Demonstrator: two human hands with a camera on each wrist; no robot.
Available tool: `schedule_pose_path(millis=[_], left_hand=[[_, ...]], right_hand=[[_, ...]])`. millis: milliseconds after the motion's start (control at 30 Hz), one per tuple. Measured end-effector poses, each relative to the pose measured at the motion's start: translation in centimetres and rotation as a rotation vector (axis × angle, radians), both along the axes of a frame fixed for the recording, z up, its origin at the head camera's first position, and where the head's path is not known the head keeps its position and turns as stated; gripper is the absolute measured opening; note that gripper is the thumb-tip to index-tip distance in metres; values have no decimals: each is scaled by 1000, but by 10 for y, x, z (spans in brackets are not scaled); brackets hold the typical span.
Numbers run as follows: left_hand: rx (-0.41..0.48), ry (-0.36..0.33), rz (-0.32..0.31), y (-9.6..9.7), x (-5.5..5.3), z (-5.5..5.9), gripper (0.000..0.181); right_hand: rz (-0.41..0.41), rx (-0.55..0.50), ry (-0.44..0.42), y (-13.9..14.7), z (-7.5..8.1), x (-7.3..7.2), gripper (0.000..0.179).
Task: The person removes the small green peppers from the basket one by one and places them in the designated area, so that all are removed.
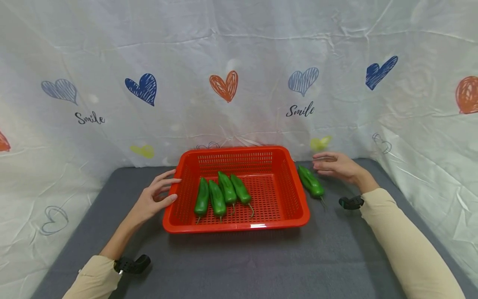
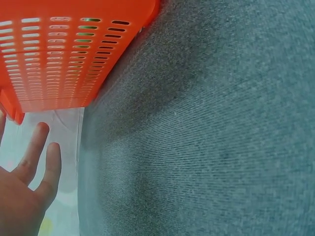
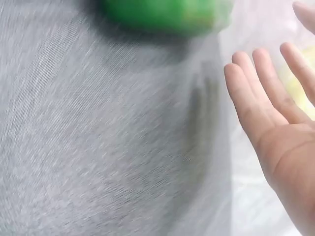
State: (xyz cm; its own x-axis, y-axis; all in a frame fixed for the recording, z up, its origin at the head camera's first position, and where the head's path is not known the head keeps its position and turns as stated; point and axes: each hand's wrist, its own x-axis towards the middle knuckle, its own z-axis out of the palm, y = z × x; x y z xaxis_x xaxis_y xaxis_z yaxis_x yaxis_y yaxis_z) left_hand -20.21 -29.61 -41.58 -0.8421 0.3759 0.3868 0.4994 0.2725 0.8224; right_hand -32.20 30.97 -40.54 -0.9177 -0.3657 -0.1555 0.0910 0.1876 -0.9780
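A red plastic basket (image 1: 239,226) with slotted walls stands in the middle of the table. Several green chili peppers (image 1: 202,197) lie side by side in its left half, stems toward me. At the basket's left rim is my left hand (image 1: 153,199), its fingertips at or just against the edge; the left wrist view shows two of its fingers (image 2: 35,147) spread and straight. One more green pepper (image 1: 311,182) lies on the table just right of the basket. Close above and right of that pepper, my right hand (image 1: 337,166) has relaxed, extended fingers and holds nothing.
A dark grey cloth (image 1: 239,265) covers the table. Behind it and along both sides hangs a white sheet (image 1: 257,50) printed with hearts and the word Smile. A black wrist camera (image 1: 132,264) sits on the left wrist, another (image 1: 351,202) on the right.
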Motion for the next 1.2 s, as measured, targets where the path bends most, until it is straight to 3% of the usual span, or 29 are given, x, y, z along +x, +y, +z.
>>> schedule_pose_path(millis=[267,600,767,1200], left_hand=[[4,-4,-11,-1,-1,-2,47],[44,25,-33,2,2,-4,47],[45,22,-10,3,2,-4,47],[35,17,13,3,1,-2,47]], right_hand=[[-37,-2,42,-17,27,9,63],[19,-26,131,-52,61,15,57],[37,-43,155,-76,80,15,52],[123,-115,142,-125,105,10,48]])
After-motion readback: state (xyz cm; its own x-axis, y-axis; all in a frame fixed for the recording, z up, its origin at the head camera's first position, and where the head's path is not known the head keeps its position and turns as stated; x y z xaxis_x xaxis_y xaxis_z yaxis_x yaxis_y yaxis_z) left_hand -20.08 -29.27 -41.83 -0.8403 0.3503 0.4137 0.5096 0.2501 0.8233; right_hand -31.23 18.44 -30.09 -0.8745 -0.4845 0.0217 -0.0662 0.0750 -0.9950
